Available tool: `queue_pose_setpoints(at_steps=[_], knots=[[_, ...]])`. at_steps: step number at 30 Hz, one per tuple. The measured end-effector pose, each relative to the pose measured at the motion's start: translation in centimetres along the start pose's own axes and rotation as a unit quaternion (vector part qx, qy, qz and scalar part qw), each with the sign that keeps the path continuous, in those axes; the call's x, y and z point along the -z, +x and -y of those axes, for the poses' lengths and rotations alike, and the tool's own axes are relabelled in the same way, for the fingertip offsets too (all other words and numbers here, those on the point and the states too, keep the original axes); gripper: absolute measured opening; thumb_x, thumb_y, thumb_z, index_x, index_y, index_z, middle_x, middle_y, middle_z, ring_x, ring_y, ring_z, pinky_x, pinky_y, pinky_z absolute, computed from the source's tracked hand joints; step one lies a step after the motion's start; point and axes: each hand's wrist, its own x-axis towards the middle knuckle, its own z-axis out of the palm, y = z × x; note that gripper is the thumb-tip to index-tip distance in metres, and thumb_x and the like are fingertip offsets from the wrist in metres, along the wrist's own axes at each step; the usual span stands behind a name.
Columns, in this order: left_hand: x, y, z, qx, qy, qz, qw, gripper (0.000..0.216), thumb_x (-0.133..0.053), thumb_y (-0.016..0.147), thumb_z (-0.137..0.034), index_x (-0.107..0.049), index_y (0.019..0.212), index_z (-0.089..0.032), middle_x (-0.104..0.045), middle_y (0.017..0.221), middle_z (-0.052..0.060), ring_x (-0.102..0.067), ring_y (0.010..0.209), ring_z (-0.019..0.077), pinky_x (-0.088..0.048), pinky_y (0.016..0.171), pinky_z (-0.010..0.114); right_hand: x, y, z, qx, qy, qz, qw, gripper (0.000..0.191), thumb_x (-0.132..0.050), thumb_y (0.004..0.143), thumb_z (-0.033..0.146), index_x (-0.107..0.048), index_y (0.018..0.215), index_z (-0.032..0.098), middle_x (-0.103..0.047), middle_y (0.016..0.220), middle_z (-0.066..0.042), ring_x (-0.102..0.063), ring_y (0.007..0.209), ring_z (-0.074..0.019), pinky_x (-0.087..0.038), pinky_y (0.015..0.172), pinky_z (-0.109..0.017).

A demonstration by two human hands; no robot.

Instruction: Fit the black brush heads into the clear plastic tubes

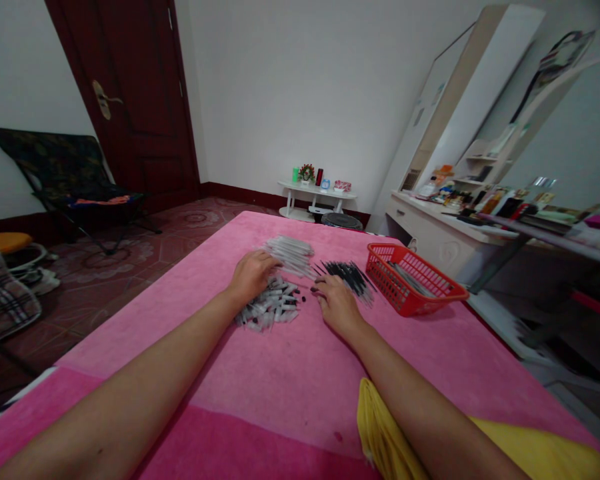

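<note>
My left hand [254, 275] reaches in between a stack of slim clear-grey tubes [291, 253] and a heap of short translucent caps [275, 303]. Its fingers are bent and drawn together; whatever they grip is too small to make out. Close to a bunch of thin black-and-clear sticks, like pen refills [349, 277], is my right hand [337, 303], fingers curled inward with something dark at the tips. A pale thin line runs between the two hands, too blurred to name. Small black bits [303, 299] lie on the pink cloth [270, 373] beside the caps.
A red plastic basket [415, 280] holding grey sticks stands to the right on the cloth. Yellow fabric [387, 433] lies under my right forearm. Beyond are a low white table [320, 192], a dressing table [440, 227] with bottles, and a folding chair [65, 167].
</note>
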Motion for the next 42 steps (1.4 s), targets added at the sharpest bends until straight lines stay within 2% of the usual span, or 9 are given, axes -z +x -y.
queue_pose_setpoints(at_steps=[4, 7, 15, 21, 27, 31, 34, 38, 42], knots=[[-0.2, -0.2, -0.5, 0.039, 0.000, -0.003, 0.999, 0.026, -0.045, 0.084, -0.018, -0.063, 0.103, -0.020, -0.068, 0.098, 0.007, -0.061, 0.091, 0.0210, -0.045, 0.081, 0.030, 0.0, -0.1, -1.6, -0.075, -0.093, 0.018, 0.993, 0.031, -0.055, 0.081, 0.018, -0.064, 0.110, 0.019, -0.056, 0.122, -0.011, -0.044, 0.113, -0.0264, -0.038, 0.088, -0.036], [-0.2, -0.3, -0.8, 0.047, -0.003, 0.009, 0.999, 0.025, -0.044, 0.085, -0.018, -0.059, 0.104, -0.020, -0.069, 0.100, 0.006, -0.063, 0.092, 0.0205, -0.046, 0.078, 0.028, 0.1, -0.2, -2.0, -0.094, -0.123, 0.046, 0.987, 0.028, -0.051, 0.086, 0.026, -0.063, 0.111, 0.020, -0.056, 0.123, -0.008, -0.045, 0.112, -0.0245, -0.036, 0.088, -0.036], [-0.6, -0.3, -1.4, 0.025, -0.005, 0.021, 0.999, 0.023, -0.043, 0.088, -0.022, -0.059, 0.105, -0.022, -0.070, 0.101, 0.003, -0.065, 0.091, 0.0185, -0.046, 0.075, 0.026, 0.7, -0.2, -1.4, -0.084, -0.192, 0.047, 0.977, 0.014, -0.055, 0.084, 0.023, -0.066, 0.091, 0.018, -0.064, 0.101, -0.008, -0.052, 0.099, -0.0223, -0.035, 0.077, -0.032], [-0.8, -0.4, -1.2, 0.016, -0.003, 0.028, 0.999, 0.027, -0.045, 0.086, -0.020, -0.060, 0.108, -0.024, -0.069, 0.104, 0.002, -0.064, 0.094, 0.0182, -0.047, 0.078, 0.026, 0.5, -0.3, -2.0, -0.132, -0.196, 0.033, 0.971, 0.022, -0.056, 0.082, 0.019, -0.062, 0.103, 0.019, -0.064, 0.095, -0.008, -0.058, 0.090, -0.0202, -0.035, 0.074, -0.031], [-0.6, -0.4, -1.6, 0.027, 0.007, 0.043, 0.999, 0.029, -0.045, 0.084, -0.019, -0.060, 0.109, -0.024, -0.069, 0.105, 0.002, -0.064, 0.095, 0.0179, -0.047, 0.078, 0.025, -0.2, 0.1, -2.7, -0.169, -0.202, 0.021, 0.964, 0.016, -0.056, 0.084, 0.029, -0.064, 0.094, 0.020, -0.065, 0.092, -0.008, -0.061, 0.080, -0.0203, -0.037, 0.068, -0.030], [-0.6, -0.4, -1.7, 0.032, 0.011, 0.038, 0.999, 0.029, -0.045, 0.084, -0.018, -0.061, 0.108, -0.024, -0.069, 0.106, 0.001, -0.064, 0.095, 0.0179, -0.047, 0.078, 0.025, -0.4, 0.3, -3.2, -0.200, -0.176, -0.001, 0.964, 0.015, -0.052, 0.084, 0.025, -0.064, 0.092, 0.019, -0.067, 0.090, -0.010, -0.062, 0.079, -0.0215, -0.037, 0.067, -0.030], [-0.5, -0.4, -1.7, 0.050, 0.027, 0.027, 0.998, 0.028, -0.045, 0.085, -0.020, -0.061, 0.106, -0.024, -0.069, 0.105, 0.001, -0.064, 0.094, 0.0188, -0.047, 0.077, 0.026, -0.2, 0.0, -3.7, -0.229, -0.102, -0.036, 0.967, 0.017, -0.050, 0.085, 0.027, -0.063, 0.094, 0.020, -0.068, 0.086, -0.008, -0.063, 0.079, -0.0214, -0.037, 0.064, -0.029], [-0.3, -0.4, -1.6, 0.080, 0.051, 0.015, 0.995, 0.028, -0.044, 0.084, -0.020, -0.062, 0.106, -0.025, -0.069, 0.105, 0.001, -0.064, 0.095, 0.0194, -0.047, 0.076, 0.026, 0.5, -0.6, -4.1, -0.148, 0.010, -0.068, 0.987, 0.014, -0.050, 0.084, 0.024, -0.062, 0.089, 0.023, -0.068, 0.084, -0.003, -0.061, 0.079, -0.0177, -0.038, 0.066, -0.025], [-0.1, -0.4, -1.6, 0.094, 0.065, 0.019, 0.993, 0.030, -0.045, 0.083, -0.019, -0.062, 0.107, -0.026, -0.069, 0.107, 0.001, -0.064, 0.096, 0.0194, -0.047, 0.077, 0.026, 0.9, -0.8, -3.8, -0.094, 0.048, -0.094, 0.990, 0.012, -0.051, 0.082, 0.021, -0.062, 0.085, 0.022, -0.068, 0.081, -0.002, -0.059, 0.075, -0.0163, -0.038, 0.068, -0.025]])
